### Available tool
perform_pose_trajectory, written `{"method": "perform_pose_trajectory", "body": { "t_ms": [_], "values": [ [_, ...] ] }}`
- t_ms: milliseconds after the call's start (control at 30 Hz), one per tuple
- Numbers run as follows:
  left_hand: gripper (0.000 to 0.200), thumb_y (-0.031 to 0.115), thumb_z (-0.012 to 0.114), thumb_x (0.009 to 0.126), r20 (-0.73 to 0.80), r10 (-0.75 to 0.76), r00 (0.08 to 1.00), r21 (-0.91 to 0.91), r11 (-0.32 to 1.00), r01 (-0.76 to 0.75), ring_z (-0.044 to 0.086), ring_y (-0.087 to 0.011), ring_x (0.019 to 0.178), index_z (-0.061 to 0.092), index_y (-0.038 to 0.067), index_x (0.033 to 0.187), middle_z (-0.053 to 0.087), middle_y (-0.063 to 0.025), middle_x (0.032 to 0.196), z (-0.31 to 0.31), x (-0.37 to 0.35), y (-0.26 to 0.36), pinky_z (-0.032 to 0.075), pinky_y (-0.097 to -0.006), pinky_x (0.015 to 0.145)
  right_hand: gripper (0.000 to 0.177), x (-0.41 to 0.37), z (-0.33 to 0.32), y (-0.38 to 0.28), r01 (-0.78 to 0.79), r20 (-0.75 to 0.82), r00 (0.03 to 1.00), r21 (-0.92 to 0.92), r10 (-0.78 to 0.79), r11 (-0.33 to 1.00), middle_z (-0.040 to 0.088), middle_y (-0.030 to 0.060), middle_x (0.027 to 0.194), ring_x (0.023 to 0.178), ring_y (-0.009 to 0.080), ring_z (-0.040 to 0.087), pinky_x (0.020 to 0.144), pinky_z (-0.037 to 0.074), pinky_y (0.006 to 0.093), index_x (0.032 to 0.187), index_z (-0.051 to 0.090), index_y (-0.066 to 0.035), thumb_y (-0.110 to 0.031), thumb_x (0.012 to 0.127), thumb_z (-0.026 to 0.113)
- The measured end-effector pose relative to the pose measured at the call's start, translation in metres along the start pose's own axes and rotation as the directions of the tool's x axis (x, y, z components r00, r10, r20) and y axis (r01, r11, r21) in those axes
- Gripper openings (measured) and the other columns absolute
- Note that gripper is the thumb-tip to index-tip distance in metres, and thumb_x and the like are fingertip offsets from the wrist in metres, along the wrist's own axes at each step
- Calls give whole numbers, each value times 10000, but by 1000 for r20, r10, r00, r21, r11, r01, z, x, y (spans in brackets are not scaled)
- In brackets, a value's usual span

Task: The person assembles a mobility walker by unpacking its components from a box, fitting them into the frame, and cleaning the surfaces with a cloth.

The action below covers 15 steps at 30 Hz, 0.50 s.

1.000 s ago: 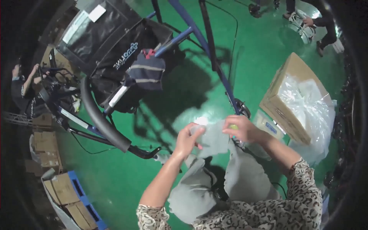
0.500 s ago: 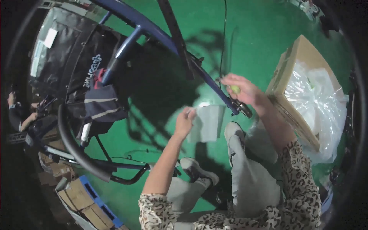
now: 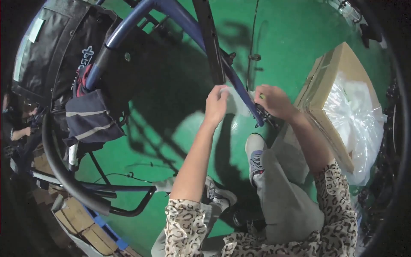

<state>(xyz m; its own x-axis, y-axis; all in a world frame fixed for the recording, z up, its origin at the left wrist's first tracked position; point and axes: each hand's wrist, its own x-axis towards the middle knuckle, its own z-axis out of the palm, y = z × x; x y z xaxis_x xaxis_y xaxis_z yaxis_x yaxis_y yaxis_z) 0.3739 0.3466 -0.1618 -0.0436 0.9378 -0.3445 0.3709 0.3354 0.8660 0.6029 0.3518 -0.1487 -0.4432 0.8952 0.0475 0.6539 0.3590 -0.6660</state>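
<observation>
My left hand (image 3: 216,105) is closed on the edge of a thin white sheet (image 3: 233,103), which spans behind the lower end of a blue tubular frame (image 3: 239,83). My right hand (image 3: 274,103), on the other side of that tube, has curled fingers around a small yellow-green object (image 3: 262,97), mostly hidden by them. The sheet's right end reaches those fingers. Dark metal fittings sit at the tube's tip, just below my right hand. A black flat bar (image 3: 209,40) crosses the blue tube above my left hand.
A cardboard piece (image 3: 314,92) with clear plastic bags (image 3: 353,115) stands at right. At left are a black bag (image 3: 55,55), a dark blue pouch (image 3: 92,115) and a padded curved bar (image 3: 64,171). Cartons (image 3: 79,218) lie lower left. Another person (image 3: 19,132) works at far left.
My left hand has moved up and right, raising the white sheet to behind the blue tube. My right hand has shifted slightly right and down, closer to the sheet. The view has shifted.
</observation>
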Motion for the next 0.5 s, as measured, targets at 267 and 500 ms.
{"method": "perform_pose_trajectory", "body": {
  "t_ms": [267, 500],
  "values": [
    [258, 90, 520, 876, 30, 104, 994, -69, 992, -102, 554, -179, 851, 609, 38, 1112, 639, -79, 969, 18, 7, -14, 453, -280, 785, 41, -9, -3, -7, -124, -46, 992, -107, 120, 986, 609, 32, 840, 690, 288, 577, 612, 439, 389, 857, 572, -115, -133, 822, 585],
    [280, 66, 527, 838, -11, 172, 985, -37, 984, -172, 589, -295, 834, 592, 61, 1111, 655, -155, 986, 39, 3, -34, 474, -396, 793, 76, -24, -7, -15, -227, 36, 971, -167, 236, 960, 611, 35, 855, 706, 300, 583, 636, 456, 404, 893, 588, -115, -140, 822, 592]
  ]
}}
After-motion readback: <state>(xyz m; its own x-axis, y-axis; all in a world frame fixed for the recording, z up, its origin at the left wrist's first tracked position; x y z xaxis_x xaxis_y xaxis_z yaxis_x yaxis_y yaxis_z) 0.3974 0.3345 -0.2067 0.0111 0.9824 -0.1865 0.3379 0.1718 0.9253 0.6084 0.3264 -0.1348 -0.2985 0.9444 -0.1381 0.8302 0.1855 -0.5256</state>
